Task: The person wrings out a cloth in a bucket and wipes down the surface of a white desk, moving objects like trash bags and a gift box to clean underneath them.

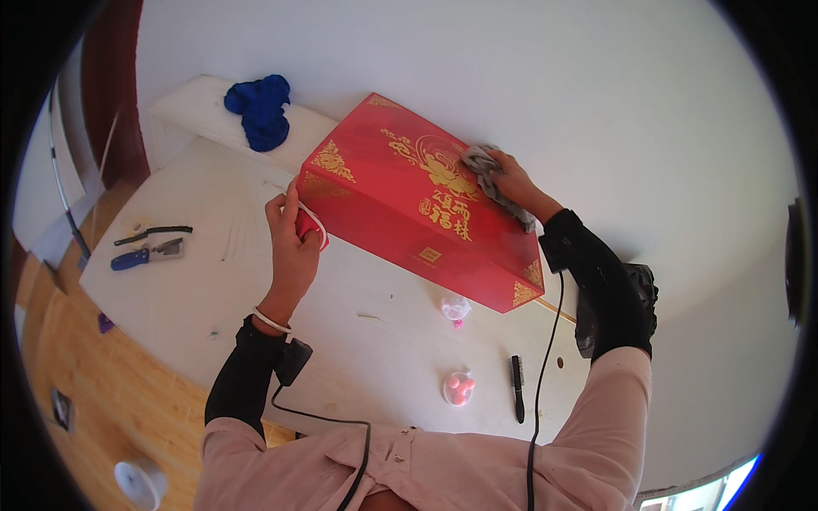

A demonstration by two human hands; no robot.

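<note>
A large red gift box (383,191) with gold printing is tilted over the white table, close to the wall. My left hand (295,236) grips its left lower corner, with a piece of red material (309,231) and a white cord loop bunched between thumb and fingers. On the box's far right part, my right hand (516,181) presses a crumpled grey cloth (489,174) against the printed face, near the edge. Part of the cloth is hidden under the fingers.
A blue cloth (261,112) lies on the raised white ledge (185,108). Left on the table (192,281) are a blue-handled cleaver (147,255) and a black brush-like tool (153,234). Nearer me are small clear containers (459,388) and a black hairbrush (517,388). A black bag (585,326) is beside my right arm.
</note>
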